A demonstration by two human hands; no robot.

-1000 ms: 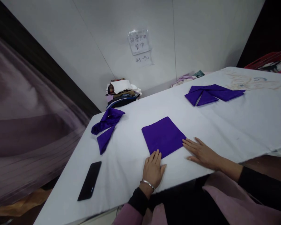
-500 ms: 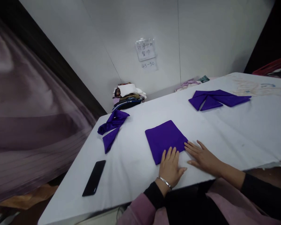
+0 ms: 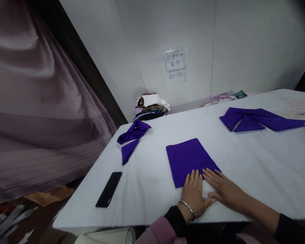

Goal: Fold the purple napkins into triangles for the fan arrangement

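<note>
Wall sign [image 3: 175, 61] w/ "折叠织物餐巾" & "45-50"

Square napkin [image 3: 189, 157]: purple cloth, smooth and matt to my eye, with flat faces. The purple bundle [image 3: 130, 151] to its left is cloth too, crumpled and faintly shiny along its creases; the purple folded piece [image 3: 282, 120] to its right looks matt. White fabric, dull and lightly wrinkled, covers the table [image 3: 152, 206]. The phone [image 3: 108, 189] has a slick, glossy black face. A bracelet [image 3: 188, 207] gleams like silvery metal. Beside me hangs a curtain [image 3: 48, 112] of satiny mauve cloth, its folds catching light. On the smooth, pale wall [image 3: 193, 30], a paper notice [image 3: 175, 61] shines under clear plastic.
</note>
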